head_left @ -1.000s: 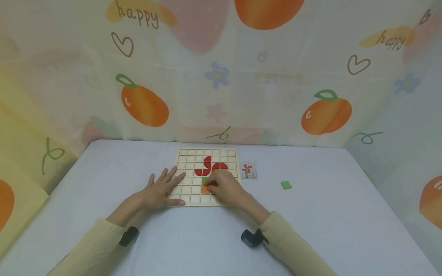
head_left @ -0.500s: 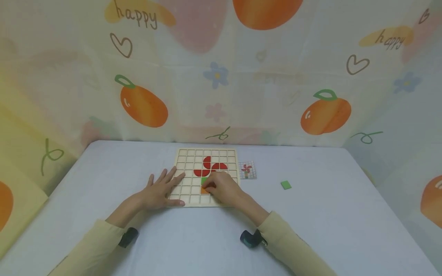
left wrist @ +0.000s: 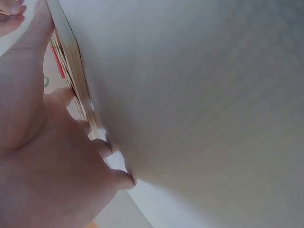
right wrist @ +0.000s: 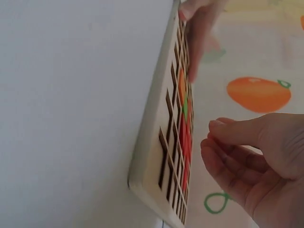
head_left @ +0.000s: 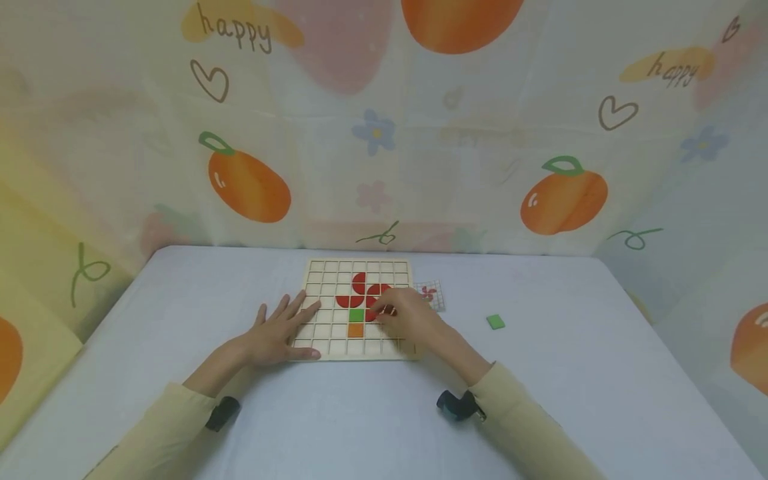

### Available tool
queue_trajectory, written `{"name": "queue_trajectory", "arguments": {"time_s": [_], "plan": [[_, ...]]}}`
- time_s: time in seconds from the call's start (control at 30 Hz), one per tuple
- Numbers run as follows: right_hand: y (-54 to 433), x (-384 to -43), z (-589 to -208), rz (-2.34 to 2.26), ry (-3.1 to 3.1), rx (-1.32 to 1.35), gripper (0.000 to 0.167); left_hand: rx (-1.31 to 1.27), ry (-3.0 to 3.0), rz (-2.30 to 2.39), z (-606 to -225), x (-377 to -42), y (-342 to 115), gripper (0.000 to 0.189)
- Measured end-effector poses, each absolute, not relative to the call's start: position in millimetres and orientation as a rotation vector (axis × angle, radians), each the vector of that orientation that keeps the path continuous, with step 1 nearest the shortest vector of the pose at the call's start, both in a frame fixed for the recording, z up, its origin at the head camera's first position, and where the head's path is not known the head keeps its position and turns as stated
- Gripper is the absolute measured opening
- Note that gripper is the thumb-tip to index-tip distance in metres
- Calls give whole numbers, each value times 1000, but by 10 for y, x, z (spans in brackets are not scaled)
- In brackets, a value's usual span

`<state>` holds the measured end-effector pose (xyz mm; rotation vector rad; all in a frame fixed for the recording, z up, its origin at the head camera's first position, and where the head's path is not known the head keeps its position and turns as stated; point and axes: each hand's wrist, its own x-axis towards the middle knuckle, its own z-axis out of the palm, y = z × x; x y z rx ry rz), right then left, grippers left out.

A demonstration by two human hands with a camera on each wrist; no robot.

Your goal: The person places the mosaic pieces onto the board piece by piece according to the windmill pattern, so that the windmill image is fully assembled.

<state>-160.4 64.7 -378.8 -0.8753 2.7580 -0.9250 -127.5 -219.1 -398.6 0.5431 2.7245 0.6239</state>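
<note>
A wooden grid board [head_left: 324, 331] lies flat on the table. My left hand [head_left: 277, 339], fingers spread, rests along its left edge; in the left wrist view its thumb and fingers lie on the board's side. Several red quarter-round pieces [head_left: 359, 283] sit in the board's middle cells. Below them are a green square tile [head_left: 357, 315] and, one cell nearer, an orange square tile [head_left: 355, 330]. My right hand [head_left: 411, 317] hovers over the right of the board, thumb and fingers loosely bent. The right wrist view shows nothing between its fingertips [right wrist: 213, 124].
A small picture card [head_left: 439, 299] with a red pinwheel design lies at the board's right edge, partly behind my right hand. Farther right, a loose green square tile [head_left: 495, 322] lies on the white tablecloth [head_left: 336, 420]. A fruit-printed curtain [head_left: 444, 200] hangs behind the table.
My right hand has come off the orange tile and moved up and to the right, leaving the orange and green tiles uncovered in the grid. My left hand stays in place.
</note>
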Motion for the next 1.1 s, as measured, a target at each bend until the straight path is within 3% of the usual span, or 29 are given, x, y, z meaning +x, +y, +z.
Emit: {"name": "queue_trajectory", "arguments": {"time_s": [0.37, 0.87, 1.1], "plan": [[1161, -1734, -3683, -863, 2805, -841, 17, 511, 2728, 623, -4027, -1220, -2223, 99], [1828, -1659, -3699, -696, 2915, -717, 16, 519, 2735, 578, -4028, -1313, -2194, 100], [2073, -1626, -3631, -681, 2814, -588, 29, 520, 2733, 589, -4015, -1299, -2188, 100]]}}
